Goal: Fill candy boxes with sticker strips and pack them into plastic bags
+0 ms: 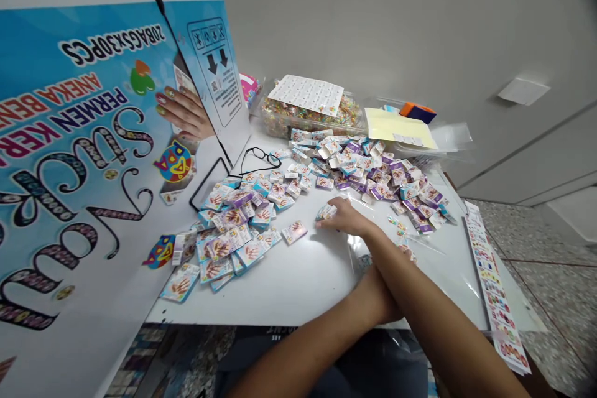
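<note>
My right hand (346, 216) reaches over the table with its fingers closed around a small printed box (326, 212). Crossed beneath my right forearm is my left hand (380, 298); its fingers are mostly hidden. Clear plastic film (358, 247) and small colourful candy pieces (398, 225) show around it, and whether it grips them I cannot make out. A single small box (294, 232) lies left of my right hand. Beyond it, a heap of closed boxes (233, 233) spreads across the table's left side. Another heap (368, 168) of white, blue and purple boxes lies farther back.
A large printed carton (93, 155) stands on the left. Black eyeglasses (261, 158) rest near it. At the back sits a clear bag of colourful candy (284, 118) with a printed sheet on top, beside a yellow sheet (398, 127). Sticker strips (494, 286) hang over the right edge.
</note>
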### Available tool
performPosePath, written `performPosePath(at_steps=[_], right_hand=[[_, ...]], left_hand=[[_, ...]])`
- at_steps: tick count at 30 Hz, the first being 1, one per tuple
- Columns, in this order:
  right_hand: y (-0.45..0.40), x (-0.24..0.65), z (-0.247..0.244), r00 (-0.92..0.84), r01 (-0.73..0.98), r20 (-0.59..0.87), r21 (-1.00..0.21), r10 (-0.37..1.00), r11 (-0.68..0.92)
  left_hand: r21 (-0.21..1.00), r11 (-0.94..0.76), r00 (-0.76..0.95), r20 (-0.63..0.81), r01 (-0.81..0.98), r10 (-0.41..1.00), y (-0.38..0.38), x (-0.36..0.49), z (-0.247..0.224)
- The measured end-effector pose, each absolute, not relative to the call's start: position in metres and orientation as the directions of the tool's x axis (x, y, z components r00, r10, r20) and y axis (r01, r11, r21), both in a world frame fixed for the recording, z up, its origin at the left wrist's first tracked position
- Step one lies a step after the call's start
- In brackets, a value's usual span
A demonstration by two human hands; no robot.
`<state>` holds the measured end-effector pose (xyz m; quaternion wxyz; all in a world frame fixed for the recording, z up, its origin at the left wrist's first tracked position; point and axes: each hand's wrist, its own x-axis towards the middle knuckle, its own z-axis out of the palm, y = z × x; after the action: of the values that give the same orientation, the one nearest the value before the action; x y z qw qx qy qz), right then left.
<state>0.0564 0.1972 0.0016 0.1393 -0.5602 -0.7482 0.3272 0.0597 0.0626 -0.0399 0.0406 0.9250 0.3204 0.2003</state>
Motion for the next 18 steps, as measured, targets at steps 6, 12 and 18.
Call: performPosePath(at_steps=[6,12,18], right_hand=[[0.165,0.020,-0.005,-0.393,0.885,-0.137,-0.324,0.909,0.333],[0.139,0.008,-0.007,-0.464,0.882,-0.110,-0.148,0.879,0.447],[0.137,0.013,0.002,-0.524,0.848,-0.165,-0.192,0.835,0.494]], left_hand=[[0.102,-0.785,0.722,0.334,0.611,0.606,0.060,0.057,-0.047],[0.014,-0.802,0.755,0.329,0.597,0.568,0.059,0.052,-0.050],[0.094,-0.807,0.757,0.298,0.583,0.581,0.061,0.051,-0.049]])
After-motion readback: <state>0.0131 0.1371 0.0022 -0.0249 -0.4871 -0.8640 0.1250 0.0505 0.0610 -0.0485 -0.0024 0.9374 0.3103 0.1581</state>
